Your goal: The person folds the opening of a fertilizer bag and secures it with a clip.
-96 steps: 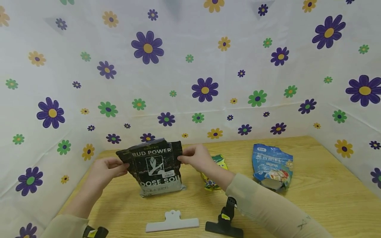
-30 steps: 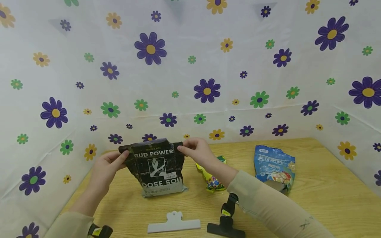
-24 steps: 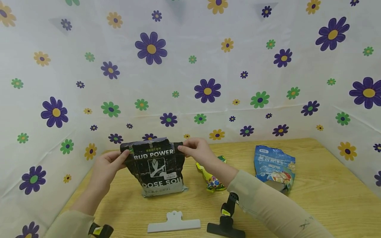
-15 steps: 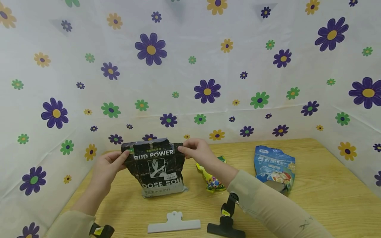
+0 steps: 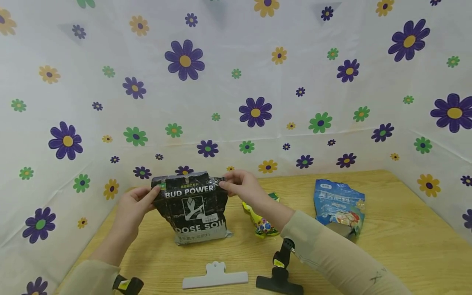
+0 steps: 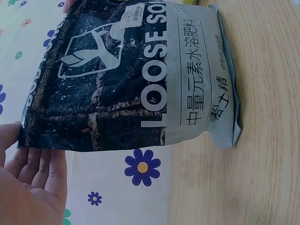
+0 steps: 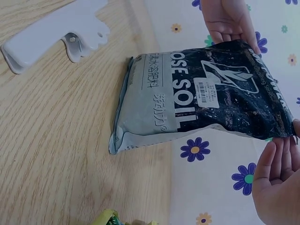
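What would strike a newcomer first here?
Probably the black-and-grey plastic LOOSE SOIL bag standing on the yellowish wooden table, its top corners pinched by the left hand and right hand. Behind it rises a white flower-printed sheet; a blue plastic pouch lies farther right in the head view.

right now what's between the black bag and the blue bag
In the head view, a yellow bag, with the right hand and forearm partly in front.
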`<state>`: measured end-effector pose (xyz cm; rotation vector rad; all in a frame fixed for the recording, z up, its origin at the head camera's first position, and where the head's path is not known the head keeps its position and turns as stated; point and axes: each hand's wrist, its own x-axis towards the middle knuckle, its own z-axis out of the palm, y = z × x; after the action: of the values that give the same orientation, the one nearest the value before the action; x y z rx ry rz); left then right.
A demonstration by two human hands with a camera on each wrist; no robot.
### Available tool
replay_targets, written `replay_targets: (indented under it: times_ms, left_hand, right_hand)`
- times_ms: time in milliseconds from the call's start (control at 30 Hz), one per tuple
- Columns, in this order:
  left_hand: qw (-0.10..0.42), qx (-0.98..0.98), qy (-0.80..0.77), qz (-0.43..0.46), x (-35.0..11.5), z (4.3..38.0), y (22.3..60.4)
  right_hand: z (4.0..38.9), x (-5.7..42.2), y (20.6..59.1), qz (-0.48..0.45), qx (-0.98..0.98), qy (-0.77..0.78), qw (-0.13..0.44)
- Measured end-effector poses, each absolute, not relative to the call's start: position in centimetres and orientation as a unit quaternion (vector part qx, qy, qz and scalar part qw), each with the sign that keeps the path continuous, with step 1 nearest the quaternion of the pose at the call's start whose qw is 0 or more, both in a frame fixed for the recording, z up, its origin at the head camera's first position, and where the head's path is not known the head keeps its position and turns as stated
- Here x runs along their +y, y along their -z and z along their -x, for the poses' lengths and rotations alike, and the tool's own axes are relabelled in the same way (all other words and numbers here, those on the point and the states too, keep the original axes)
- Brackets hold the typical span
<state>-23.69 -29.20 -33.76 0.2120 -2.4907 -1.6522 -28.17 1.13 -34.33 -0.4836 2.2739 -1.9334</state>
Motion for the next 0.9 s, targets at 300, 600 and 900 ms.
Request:
replay_targets:
  times_ms: [300,600,900]
  left_hand:
    - [0.067,-0.817,0.568,-0.076,-29.05,24.16,33.79]
    - [0.078,-0.806,0.583,-0.071,-28.85,24.06,34.05]
    - [0.105,-0.793,0.596,-0.073,-28.54,24.18,34.07]
  right_hand:
    - [28.33,1.02,34.36,0.178,0.736,0.651,0.046]
    - [28.36,1.1,34.62,0.207,0.728,0.653,0.042]
    - [28.2,1.2,34.59,0.202,0.731,0.651,0.041]
